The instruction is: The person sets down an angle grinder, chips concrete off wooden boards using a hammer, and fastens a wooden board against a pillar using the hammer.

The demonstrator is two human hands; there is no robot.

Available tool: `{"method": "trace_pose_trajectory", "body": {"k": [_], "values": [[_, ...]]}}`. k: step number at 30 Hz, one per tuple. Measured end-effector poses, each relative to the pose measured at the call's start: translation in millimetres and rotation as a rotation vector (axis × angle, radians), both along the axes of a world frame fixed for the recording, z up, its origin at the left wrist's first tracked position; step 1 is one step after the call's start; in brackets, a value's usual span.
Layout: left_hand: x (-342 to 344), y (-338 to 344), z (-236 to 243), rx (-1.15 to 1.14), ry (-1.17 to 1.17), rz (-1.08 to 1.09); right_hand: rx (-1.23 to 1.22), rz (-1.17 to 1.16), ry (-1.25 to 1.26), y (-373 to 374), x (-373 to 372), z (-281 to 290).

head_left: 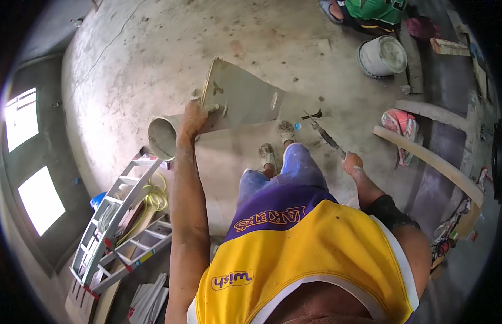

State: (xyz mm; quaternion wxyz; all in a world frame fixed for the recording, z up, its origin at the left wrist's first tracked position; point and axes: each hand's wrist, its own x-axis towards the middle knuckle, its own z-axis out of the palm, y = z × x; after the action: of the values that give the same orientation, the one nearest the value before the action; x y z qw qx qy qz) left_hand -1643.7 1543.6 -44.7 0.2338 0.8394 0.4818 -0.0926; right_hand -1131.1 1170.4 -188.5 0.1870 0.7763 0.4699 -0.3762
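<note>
My left hand (194, 117) is closed on the lower left edge of a grey, mortar-smeared board (243, 94), which stands tilted in front of me. Low at my right side, my right hand (352, 163) grips the handle of a hammer (329, 137). Its dark head points away from me, just right of my feet and apart from the board. Beside my left wrist is an open, round pale container or pipe (163, 138), its mouth turned toward me; the board and my hand partly hide it.
An aluminium ladder (118, 216) lies at the left by a coiled yellow hose (155, 197). At the far right are a mortar-stained bucket (382, 56) and a crouching person in green (374, 11). Curved strips (432, 156) and a red-and-white sack (400, 127) lie at the right.
</note>
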Motion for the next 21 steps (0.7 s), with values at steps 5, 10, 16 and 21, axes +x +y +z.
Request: {"method": "trace_pose_trajectory", "body": {"k": [5, 10, 16, 21], "values": [[75.5, -36.0, 106.7, -0.208, -0.559, 0.675, -0.031, -0.094, -0.059, -82.6, 13.3, 2.6], [22.4, -105.8, 73.9, -0.198, -1.218, 1.390, -0.002, -0.323, -0.132, -96.5, -6.8, 31.2], [19.7, -154.4, 17.6, -0.809, -1.204, 1.609, 0.103, -0.327, -0.151, -107.8, -50.1, 54.4], [34.5, -108.2, -7.5, -0.904, -1.094, 1.586, 0.089, -0.290, -0.126, -97.3, -117.8, 91.8]]}}
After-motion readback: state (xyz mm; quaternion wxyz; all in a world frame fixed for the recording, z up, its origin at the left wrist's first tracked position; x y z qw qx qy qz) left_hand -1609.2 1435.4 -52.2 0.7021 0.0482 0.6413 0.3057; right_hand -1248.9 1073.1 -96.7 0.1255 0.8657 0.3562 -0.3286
